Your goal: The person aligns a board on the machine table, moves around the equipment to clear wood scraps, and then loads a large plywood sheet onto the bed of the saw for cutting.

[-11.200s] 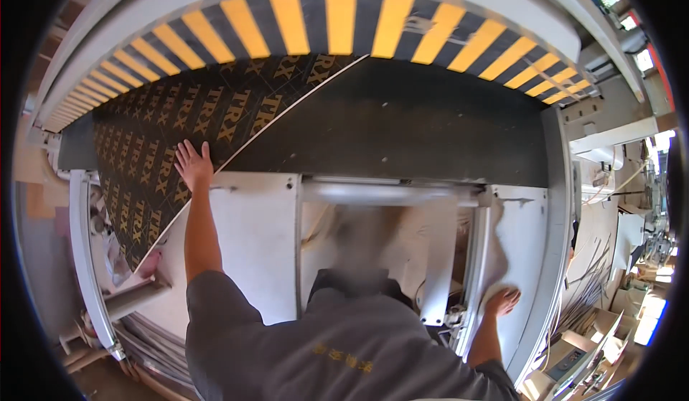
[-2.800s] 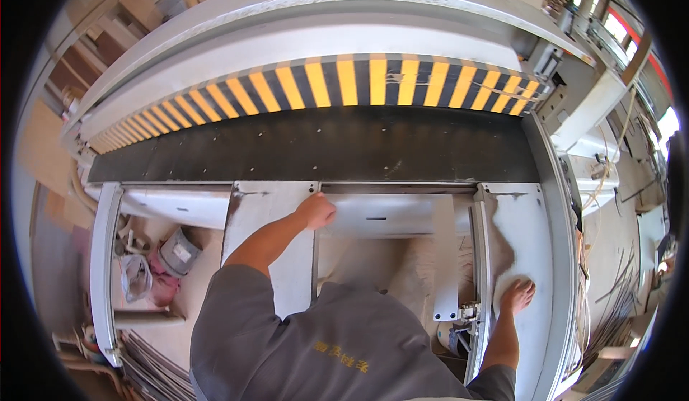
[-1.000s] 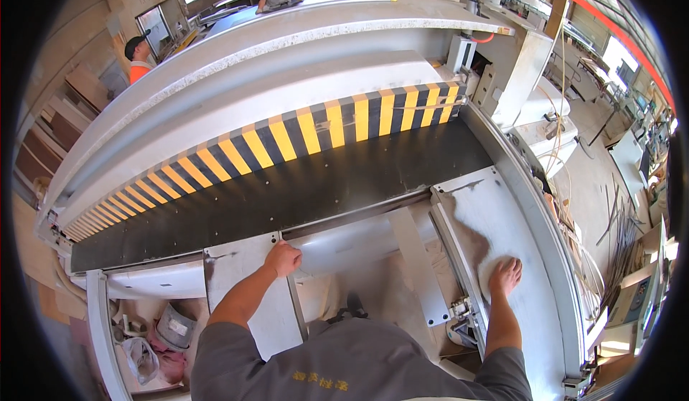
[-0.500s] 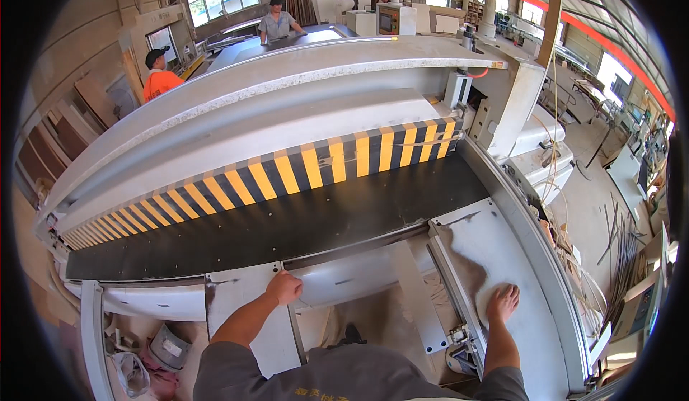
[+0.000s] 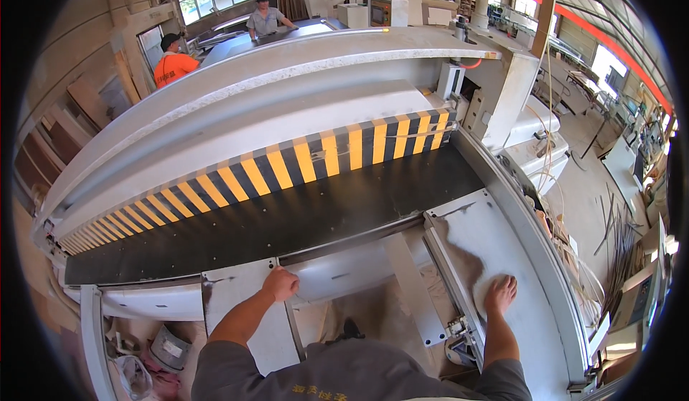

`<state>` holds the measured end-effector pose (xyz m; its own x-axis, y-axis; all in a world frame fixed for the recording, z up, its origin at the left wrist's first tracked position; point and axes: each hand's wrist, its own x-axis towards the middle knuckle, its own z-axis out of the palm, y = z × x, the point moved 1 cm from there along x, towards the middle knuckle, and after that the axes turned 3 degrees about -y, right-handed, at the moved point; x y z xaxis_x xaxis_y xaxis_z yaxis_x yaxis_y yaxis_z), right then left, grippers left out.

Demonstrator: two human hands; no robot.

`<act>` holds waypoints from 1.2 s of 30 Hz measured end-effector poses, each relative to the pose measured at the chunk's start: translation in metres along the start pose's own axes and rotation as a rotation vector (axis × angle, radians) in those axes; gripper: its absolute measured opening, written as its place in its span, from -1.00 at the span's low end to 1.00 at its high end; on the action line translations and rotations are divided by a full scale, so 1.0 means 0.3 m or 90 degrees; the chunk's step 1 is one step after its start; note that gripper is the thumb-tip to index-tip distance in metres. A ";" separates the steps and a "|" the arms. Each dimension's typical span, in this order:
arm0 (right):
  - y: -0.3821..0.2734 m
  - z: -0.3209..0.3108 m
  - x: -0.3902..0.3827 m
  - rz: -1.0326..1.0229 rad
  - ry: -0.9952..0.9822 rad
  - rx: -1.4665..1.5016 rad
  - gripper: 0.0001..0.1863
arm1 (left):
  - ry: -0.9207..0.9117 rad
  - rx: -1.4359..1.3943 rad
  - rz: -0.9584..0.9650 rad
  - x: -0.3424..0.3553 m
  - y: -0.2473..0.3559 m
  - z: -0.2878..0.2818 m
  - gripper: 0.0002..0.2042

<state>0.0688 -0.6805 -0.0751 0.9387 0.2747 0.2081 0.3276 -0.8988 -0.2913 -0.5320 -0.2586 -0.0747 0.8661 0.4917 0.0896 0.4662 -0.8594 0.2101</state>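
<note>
My left hand [image 5: 280, 284] is closed at the right edge of a pale metal support plate [image 5: 247, 318], its fingers curled over that edge. My right hand [image 5: 500, 294] rests palm down on a wider grey metal plate [image 5: 527, 286] at the right, fingers loosely stretched out and holding nothing. Beyond both hands lies a long black machine bed [image 5: 316, 218]. A guard striped yellow and black [image 5: 305, 161] runs along its far side, under a large pale machine beam [image 5: 287, 67].
Between the plates are a gap, a narrow metal strip [image 5: 414, 286] and a slotted rail [image 5: 459, 286]. A grey bucket [image 5: 170, 348] stands lower left. Behind the machine, a person in orange [image 5: 174, 67] and one in grey [image 5: 267, 21] stand by a sheet. Thin rods [image 5: 619, 236] lie at the right.
The view has shifted slightly. Behind the machine, the person in orange has leaned toward the sheet. Both my hands stay at nearly the same places on the plates.
</note>
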 end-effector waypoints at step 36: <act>0.003 -0.006 0.009 0.001 -0.005 -0.030 -0.34 | -0.012 0.000 -0.011 0.003 0.007 -0.012 -0.87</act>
<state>0.0715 -0.6813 -0.0732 0.9401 0.2755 0.2005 0.3207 -0.9144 -0.2472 -0.5307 -0.2594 -0.0707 0.8614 0.5033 0.0685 0.4806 -0.8512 0.2110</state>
